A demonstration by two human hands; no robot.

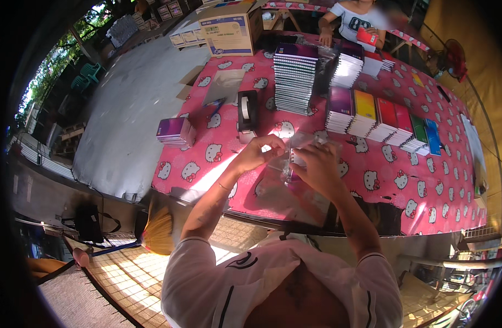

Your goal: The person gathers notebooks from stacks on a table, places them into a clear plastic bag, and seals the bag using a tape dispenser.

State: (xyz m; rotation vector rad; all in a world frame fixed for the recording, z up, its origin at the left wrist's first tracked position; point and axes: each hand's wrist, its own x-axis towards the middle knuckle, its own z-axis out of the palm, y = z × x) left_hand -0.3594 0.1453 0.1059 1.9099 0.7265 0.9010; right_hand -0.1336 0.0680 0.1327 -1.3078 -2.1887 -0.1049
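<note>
At the near edge of the table, a clear plastic bag [303,143] lies between my two hands, with a spiral notebook [293,182] partly visible in or under it. My left hand [257,153] is closed, thumb and fingertips pinched together at the bag's left side. Over the bag's right side, my right hand [319,164] bends its fingers down onto the plastic and covers part of the notebook. Just beyond my left hand stands a black tape dispenser [247,117] with a pale roll. Past the bag rises a tall stack of spiral notebooks [294,79].
Purple [340,104], yellow [364,106], red and other coloured notebook stacks line the right side. A small purple stack [174,131] sits at the left edge. Cardboard box [229,33] at the back left. Across the table a person [360,24] holds a red notebook.
</note>
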